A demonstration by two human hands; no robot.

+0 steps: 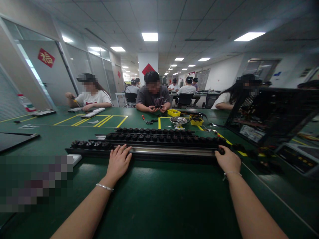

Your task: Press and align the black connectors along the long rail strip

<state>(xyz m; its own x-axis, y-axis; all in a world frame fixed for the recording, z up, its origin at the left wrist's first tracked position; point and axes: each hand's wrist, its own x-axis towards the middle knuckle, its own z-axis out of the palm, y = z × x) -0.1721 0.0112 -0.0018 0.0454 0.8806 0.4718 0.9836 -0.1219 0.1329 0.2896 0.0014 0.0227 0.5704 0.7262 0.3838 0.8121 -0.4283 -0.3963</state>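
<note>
Both forearms reach out over the green table (159, 199), each wrist wearing a thin bracelet. The left hand (118, 162) lies flat and loose, fingers (124, 153) spread and resting on the near metal edge of a long black rail (154, 151), grasping nothing. The right hand (228, 160) curls over the rail's right end; its fingertips are hidden behind the knuckles, so whether it truly grips cannot be told. The rail lies crosswise just beyond the hands, its left part carrying dark caps (89, 144). A second strip of caps (159, 136) lies right behind it.

With one hand merely pressing and the other at the very end, a shove would likely swing the rail askew, knocking loose caps off or driving it into the strip behind. Farther off stand a metal bowl (178, 120) and yellow bins (173, 112), and other people work across the table.
</note>
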